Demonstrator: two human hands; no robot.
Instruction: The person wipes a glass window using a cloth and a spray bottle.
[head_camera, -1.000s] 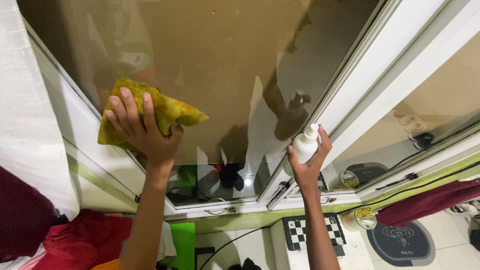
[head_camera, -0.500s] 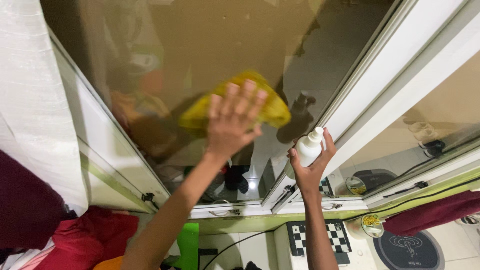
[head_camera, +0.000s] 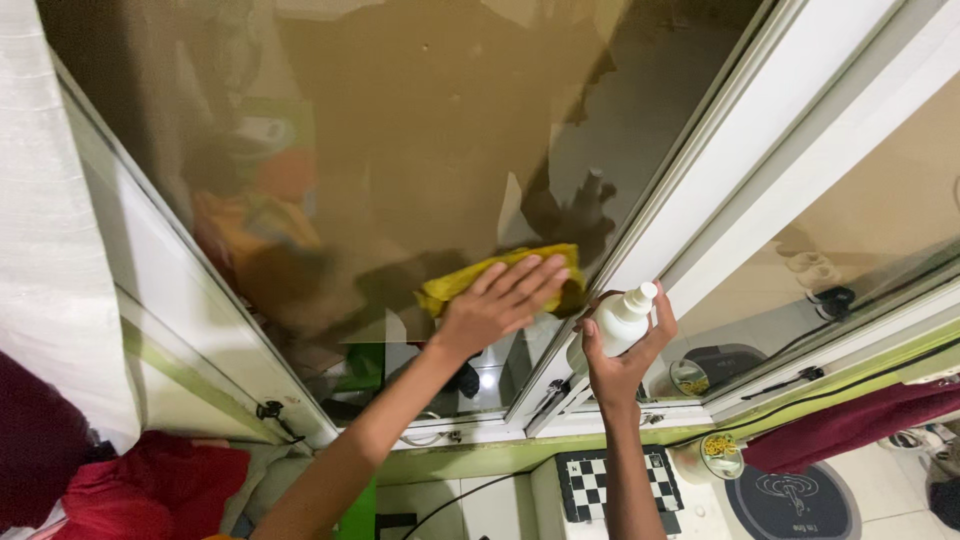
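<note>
1. Left hand (head_camera: 500, 300) flat, fingers spread, pressing yellow cloth (head_camera: 500, 272) against window pane (head_camera: 420, 130); palm-held, not pinched.
2. Cloth low on the glass, near 5 o'clock of the pane, just beside white window frame (head_camera: 700, 190).
3. Right hand (head_camera: 618, 350) wrapped closed around white spray bottle (head_camera: 612, 328), nozzle aimed toward 1 o'clock, at 3 o'clock of the cloth, over the frame.
4. White curtain (head_camera: 50, 250) at 9 o'clock; red fabric (head_camera: 150, 485) at 7 o'clock.
5. Checkered board (head_camera: 600, 480) at 6 o'clock, below the sill.
</note>
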